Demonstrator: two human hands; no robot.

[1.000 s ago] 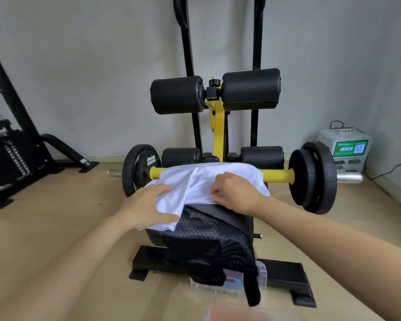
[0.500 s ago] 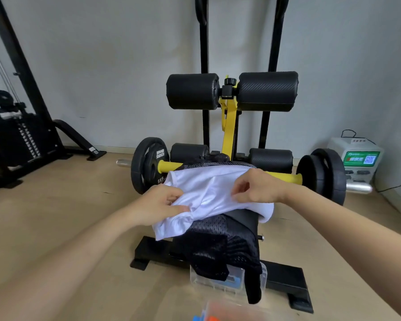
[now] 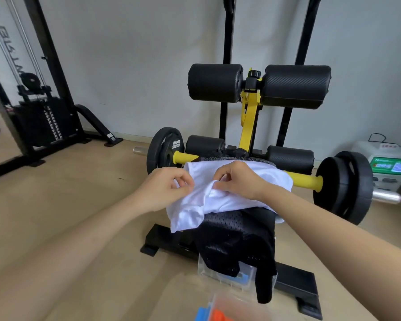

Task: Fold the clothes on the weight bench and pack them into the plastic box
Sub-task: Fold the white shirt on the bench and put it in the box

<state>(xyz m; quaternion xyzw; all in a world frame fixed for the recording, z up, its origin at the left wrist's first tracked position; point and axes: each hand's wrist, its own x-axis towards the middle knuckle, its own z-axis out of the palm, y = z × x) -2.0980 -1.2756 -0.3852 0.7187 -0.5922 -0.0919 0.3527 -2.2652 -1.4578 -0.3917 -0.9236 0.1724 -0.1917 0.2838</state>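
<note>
A white garment [image 3: 222,200] lies crumpled across the black weight bench [image 3: 264,216]. Under it a black mesh garment [image 3: 229,242] hangs off the bench's near end into a clear plastic box [image 3: 220,276] on the floor. My left hand [image 3: 167,188] pinches the white cloth at its left side, fingers closed on a fold. My right hand [image 3: 239,179] pinches the same cloth near its middle, close to the left hand. Part of the box is hidden by the mesh.
A yellow-handled bar with black weight plates [image 3: 343,186] crosses behind the bench, under black roller pads [image 3: 294,86]. A cable machine [image 3: 39,121] stands at the left wall. A white device [image 3: 389,167] sits at the far right. A blurred orange and blue item [image 3: 218,315] lies at the bottom edge.
My two hands have drawn closer together on the white garment, bunching cloth between them. The camera has shifted, so the bench sits further right in view.
</note>
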